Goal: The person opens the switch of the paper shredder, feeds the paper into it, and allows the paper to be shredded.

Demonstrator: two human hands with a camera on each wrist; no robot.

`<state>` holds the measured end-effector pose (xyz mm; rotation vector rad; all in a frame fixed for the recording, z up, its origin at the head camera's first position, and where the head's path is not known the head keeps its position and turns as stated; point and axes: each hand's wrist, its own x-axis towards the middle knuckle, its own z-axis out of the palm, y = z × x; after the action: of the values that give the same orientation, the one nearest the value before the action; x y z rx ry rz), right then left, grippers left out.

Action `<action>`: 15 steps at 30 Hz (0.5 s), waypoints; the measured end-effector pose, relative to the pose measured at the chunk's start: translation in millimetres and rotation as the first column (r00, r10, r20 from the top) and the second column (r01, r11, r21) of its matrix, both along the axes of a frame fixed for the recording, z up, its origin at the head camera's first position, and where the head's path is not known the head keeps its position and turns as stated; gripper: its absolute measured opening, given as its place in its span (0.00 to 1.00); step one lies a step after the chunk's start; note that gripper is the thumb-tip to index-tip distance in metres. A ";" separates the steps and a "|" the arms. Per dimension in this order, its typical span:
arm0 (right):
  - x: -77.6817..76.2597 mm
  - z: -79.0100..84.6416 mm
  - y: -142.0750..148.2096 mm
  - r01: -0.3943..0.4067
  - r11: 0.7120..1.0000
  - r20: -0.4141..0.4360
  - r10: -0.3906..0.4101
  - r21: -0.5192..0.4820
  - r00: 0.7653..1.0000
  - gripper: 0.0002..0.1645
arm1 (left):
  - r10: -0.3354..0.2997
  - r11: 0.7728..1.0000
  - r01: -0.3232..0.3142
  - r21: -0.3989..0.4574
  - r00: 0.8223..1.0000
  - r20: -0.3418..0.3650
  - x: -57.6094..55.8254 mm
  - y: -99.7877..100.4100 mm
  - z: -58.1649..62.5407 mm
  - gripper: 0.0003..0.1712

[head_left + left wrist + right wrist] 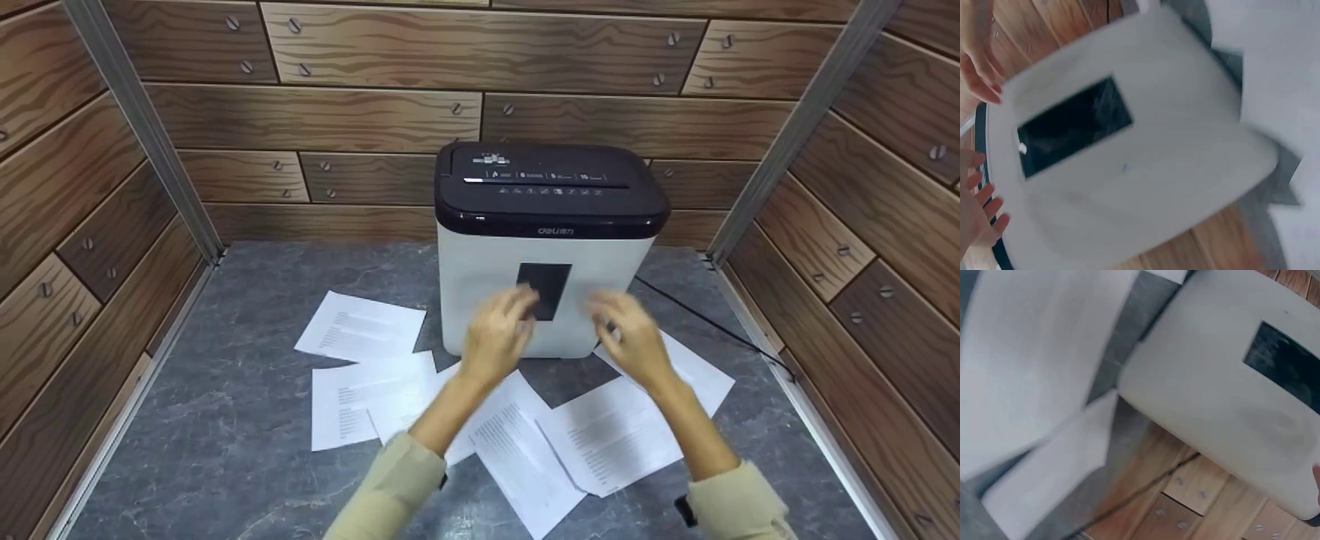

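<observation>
A paper shredder [480, 277] with a white bin and black top stands upright toward the back. My left hand [495, 330] is raised in front of the bin, left of its dark window [553, 281], fingers loosely bent around nothing. On the window's other side hovers my right hand [630, 334], blurred, likewise holding nothing. The left wrist view has the left hand [979, 214] with spread fingers at the lower left and the right hand [979, 50] above it. Only a sliver of a fingertip [1316, 475] enters the right wrist view.
Several printed sheets lie around the shredder's front, among them a left sheet [367, 326], a front sheet [525, 457] and a right sheet [611, 435]. A black cord [705, 319] runs right from the shredder. Wood-patterned walls [375, 112] enclose the grey tabletop [225, 390].
</observation>
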<state>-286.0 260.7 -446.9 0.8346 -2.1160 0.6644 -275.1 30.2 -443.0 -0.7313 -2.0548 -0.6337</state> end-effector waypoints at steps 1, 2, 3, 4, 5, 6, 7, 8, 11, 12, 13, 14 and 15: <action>2.1 -11.7 0.3 -0.034 0.999 0.028 0.033 0.029 0.999 0.15 | -0.010 1.000 0.011 -0.026 0.999 0.044 4.6 4.4 -10.9 0.17; 4.3 -23.3 0.7 -0.066 0.996 0.062 0.063 0.062 0.996 0.14 | -0.015 0.998 0.020 -0.058 0.996 0.089 8.5 8.5 -21.8 0.15; 6.4 -34.9 1.0 -0.096 0.991 0.100 0.087 0.091 0.991 0.14 | -0.010 0.995 0.023 -0.096 0.991 0.136 12.0 12.3 -32.5 0.13; 9.0 -45.9 1.4 -0.115 0.986 0.143 0.097 0.123 0.985 0.14 | -0.003 0.990 0.028 -0.137 0.983 0.183 15.0 15.7 -42.6 0.12; 11.6 -56.5 1.8 -0.136 0.979 0.194 0.106 0.150 0.975 0.14 | 0.010 0.984 0.031 -0.178 0.974 0.226 17.8 19.0 -52.1 0.12; 14.2 -66.4 2.2 -0.153 0.972 0.242 0.107 0.181 0.964 0.15 | 0.031 0.975 0.029 -0.222 0.964 0.263 20.2 22.1 -61.2 0.11; 16.8 -75.5 2.5 -0.165 0.963 0.292 0.098 0.214 0.951 0.16 | 0.061 0.962 0.022 -0.273 0.955 0.291 22.3 24.9 -69.7 0.11; 19.4 -83.6 3.0 -0.175 0.954 0.342 0.085 0.243 0.936 0.18 | 0.087 0.947 0.021 -0.321 0.944 0.318 24.1 27.9 -77.8 0.11; 26.5 -102.6 4.7 -0.195 0.933 0.472 0.031 0.302 0.881 0.22 | 0.192 0.879 0.015 -0.476 0.904 0.382 28.7 36.2 -97.2 0.14; 28.3 -107.4 5.2 -0.193 0.929 0.501 0.009 0.316 0.865 0.24 | 0.227 0.854 0.013 -0.520 0.890 0.395 29.5 39.0 -102.4 0.15; 29.9 -111.3 5.4 -0.192 0.927 0.527 -0.006 0.321 0.850 0.25 | 0.261 0.831 0.013 -0.557 0.874 0.410 30.3 41.7 -106.5 0.17; 31.1 -114.5 5.6 -0.193 0.927 0.547 -0.016 0.322 0.837 0.25 | 0.288 0.812 0.015 -0.583 0.858 0.424 30.9 44.5 -110.1 0.19; 32.1 -117.3 5.8 -0.192 0.927 0.564 -0.026 0.322 0.825 0.25 | 0.313 0.798 0.015 -0.603 0.845 0.434 31.0 47.1 -113.0 0.20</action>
<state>-253.9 266.5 -564.2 1.0313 -2.8180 0.6191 -244.1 77.4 -556.0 -0.7726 -2.8454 -0.0632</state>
